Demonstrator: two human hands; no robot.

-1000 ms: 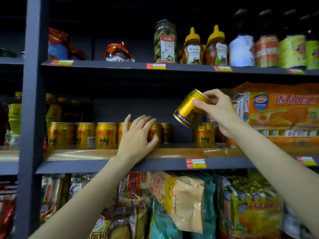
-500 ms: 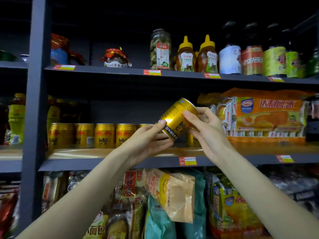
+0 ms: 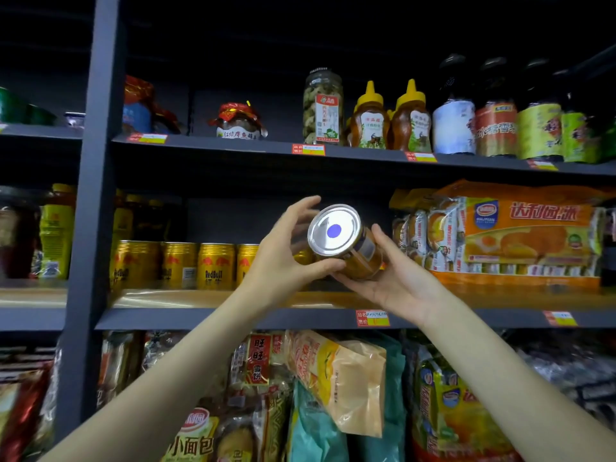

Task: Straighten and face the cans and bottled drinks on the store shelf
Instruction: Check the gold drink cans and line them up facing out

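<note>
Left hand [image 3: 283, 261] and right hand [image 3: 396, 281]: both curled round one gold can [image 3: 343, 241], tilted, silver end toward camera, held before the middle shelf [image 3: 233, 318]. Label side blurred, probably unreadable. Row of gold cans [image 3: 186, 265] stands upright at left.

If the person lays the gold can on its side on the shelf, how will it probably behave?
The can is a smooth cylinder, so on its side it would likely roll along the shelf. Its metal wall looks stiff, so probably no denting under the left hand and right hand. Its flat silver end suggests it stands steadily upright.
</note>
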